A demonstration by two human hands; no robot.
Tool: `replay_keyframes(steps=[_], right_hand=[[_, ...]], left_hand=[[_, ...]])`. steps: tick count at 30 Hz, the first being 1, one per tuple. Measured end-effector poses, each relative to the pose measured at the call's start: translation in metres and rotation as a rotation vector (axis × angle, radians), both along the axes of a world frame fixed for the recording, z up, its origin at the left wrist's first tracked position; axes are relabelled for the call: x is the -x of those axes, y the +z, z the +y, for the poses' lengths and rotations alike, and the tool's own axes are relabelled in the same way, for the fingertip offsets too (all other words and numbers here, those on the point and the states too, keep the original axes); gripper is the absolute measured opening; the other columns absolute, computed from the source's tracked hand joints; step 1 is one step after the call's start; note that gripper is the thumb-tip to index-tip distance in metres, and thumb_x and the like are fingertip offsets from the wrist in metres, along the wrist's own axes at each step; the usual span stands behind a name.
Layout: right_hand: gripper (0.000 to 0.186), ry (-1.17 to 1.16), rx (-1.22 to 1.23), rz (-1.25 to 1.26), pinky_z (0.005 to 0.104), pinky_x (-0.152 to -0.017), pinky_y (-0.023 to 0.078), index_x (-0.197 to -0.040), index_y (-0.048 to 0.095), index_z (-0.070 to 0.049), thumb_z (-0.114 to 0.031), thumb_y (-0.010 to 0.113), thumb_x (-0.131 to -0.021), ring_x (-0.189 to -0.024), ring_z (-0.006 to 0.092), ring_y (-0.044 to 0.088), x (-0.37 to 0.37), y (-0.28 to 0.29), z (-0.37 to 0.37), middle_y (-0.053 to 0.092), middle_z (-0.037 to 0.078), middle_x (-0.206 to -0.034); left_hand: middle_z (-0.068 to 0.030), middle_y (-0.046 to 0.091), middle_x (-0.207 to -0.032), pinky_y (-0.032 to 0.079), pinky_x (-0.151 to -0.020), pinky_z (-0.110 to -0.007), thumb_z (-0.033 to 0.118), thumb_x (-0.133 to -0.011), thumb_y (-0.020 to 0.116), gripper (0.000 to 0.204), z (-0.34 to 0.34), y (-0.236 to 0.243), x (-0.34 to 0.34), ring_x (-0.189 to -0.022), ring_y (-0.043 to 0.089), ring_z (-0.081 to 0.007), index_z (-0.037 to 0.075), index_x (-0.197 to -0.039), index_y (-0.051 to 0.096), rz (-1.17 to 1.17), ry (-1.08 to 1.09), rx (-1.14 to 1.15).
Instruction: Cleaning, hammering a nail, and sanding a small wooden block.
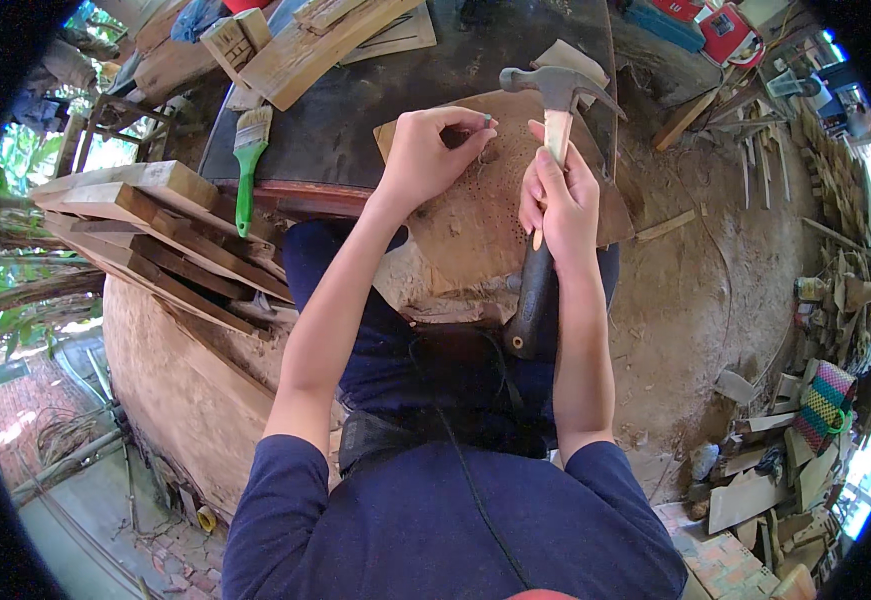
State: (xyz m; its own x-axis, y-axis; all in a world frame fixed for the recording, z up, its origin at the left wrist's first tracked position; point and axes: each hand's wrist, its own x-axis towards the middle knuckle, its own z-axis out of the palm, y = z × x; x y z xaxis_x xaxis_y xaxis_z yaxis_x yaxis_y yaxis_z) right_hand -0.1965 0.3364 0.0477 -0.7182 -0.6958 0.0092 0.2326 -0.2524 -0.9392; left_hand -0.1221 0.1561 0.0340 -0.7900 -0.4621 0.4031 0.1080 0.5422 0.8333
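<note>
My right hand (562,200) is wrapped round a claw hammer (557,88), gripping it high on the handle. Its metal head points away from me, and the dark handle end (530,300) hangs below my fist. A pale strip of wood (557,132) shows along the handle above my fingers; whether it belongs to the handle I cannot tell. My left hand (430,155) is closed in a pinch over a brown wooden board (455,235) dotted with small holes. Something tiny with a greenish tint shows at its fingertips, too small to name. The board lies across the table edge above my lap.
The dark table (325,150) carries thick timber pieces (325,50) at its far left and a green-handled paintbrush (247,165) at its left edge. Stacked planks (155,215) stand left of me. Wood scraps (750,500) and a woven bag (823,405) lie at the right.
</note>
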Motion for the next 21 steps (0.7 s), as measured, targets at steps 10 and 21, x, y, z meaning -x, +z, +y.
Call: replay_keyframes(steps=[10, 21], right_hand=[[0.041, 0.007, 0.064, 0.014, 0.0250, -0.041, 0.036, -0.144, 0.050, 0.001, -0.023, 0.045, -0.112, -0.044, 0.0074, 0.043, 0.003, -0.007, 0.002, 0.048, -0.001, -0.070], [0.037, 0.022, -0.034, 0.098, 0.0233, -0.041, 0.036, -0.135, 0.052, 0.005, -0.023, 0.044, -0.112, -0.043, 0.0064, 0.043, -0.017, 0.040, 0.020, 0.049, 0.001, -0.074]], left_hand=[[-0.0119, 0.078, -0.100, 0.057, -0.082, -0.031, 0.009, -0.088, 0.080, 0.015, -0.004, 0.002, 0.001, -0.091, 0.074, -0.0192, -0.001, -0.100, 0.078, 0.021, -0.033, 0.146], [-0.0112, 0.078, -0.098, 0.056, -0.084, -0.033, 0.007, -0.085, 0.080, 0.014, -0.003, -0.002, 0.000, -0.091, 0.074, -0.0211, 0.001, -0.098, 0.080, 0.008, -0.006, 0.066]])
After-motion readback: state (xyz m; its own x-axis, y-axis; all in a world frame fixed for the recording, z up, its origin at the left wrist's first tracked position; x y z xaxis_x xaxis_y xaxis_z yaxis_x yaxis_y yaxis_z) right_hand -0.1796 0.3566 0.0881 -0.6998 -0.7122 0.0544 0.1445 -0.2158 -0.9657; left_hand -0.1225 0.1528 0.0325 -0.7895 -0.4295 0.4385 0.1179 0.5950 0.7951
